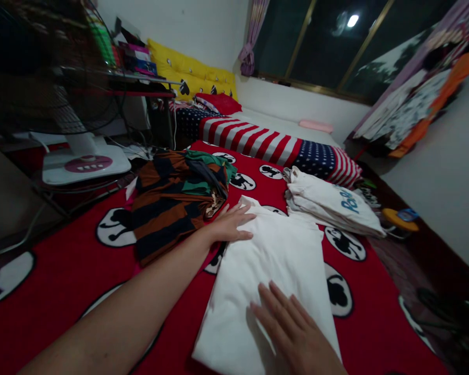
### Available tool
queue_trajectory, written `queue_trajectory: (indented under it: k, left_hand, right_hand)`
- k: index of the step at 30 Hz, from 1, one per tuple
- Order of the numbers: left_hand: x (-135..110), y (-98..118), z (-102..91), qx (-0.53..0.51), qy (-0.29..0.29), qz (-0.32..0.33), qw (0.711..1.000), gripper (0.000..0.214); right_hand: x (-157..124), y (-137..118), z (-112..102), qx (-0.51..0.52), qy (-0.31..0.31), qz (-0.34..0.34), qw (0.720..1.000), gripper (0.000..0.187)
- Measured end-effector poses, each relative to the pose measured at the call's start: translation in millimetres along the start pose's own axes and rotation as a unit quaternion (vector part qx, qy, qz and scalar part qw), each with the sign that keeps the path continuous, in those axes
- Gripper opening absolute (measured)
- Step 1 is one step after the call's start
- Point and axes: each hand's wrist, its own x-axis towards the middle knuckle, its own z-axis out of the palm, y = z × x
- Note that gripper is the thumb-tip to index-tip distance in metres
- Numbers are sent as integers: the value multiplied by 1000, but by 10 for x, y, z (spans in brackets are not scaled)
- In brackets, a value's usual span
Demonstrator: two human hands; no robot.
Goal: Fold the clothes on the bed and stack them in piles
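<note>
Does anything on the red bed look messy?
Yes: the brown-and-navy striped and green clothes lie in a crumpled heap by the left hand, unlike the flat white garment and folded white stack.

Left hand [231,223], right hand [297,333] flat on white garment [273,260].

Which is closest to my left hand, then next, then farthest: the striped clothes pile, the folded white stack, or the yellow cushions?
1. Striped clothes pile, just left of the left hand.
2. Folded white stack, off to the right.
3. Yellow cushions, far back by the wall.
</note>
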Motion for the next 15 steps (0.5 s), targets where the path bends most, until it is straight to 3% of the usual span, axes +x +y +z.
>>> queue_trajectory:
  k: [2, 5, 8, 11, 13, 15]
  left_hand:
    - [-6, 16, -8, -3, 2, -6, 1000, 68]
    - [-15, 32, -7, -8, 10, -13, 1000, 69]
    - [-9, 22, 19, -35, 40, -11, 999, 66]
    - [17, -1, 51, -144, 117, 3, 983, 61]
    - [40, -14, 61, -252, 165, 0, 954, 63]
    - [63, -23, 59, -343, 198, -9, 918, 64]
  right_hand:
    - [-117, -78, 103, -63, 21, -23, 998, 69]
    - [-206, -172, 240, -114, 45, -1, 992, 66]
    - [-167, -182, 164, -31, 44, 5, 999, 60]
    - [-28, -74, -236, 151, 60, 108, 981, 41]
    - [84, 93, -630, 243, 112, 267, 926, 37]
    - [191, 340, -1048, 310, 149, 361, 867, 52]
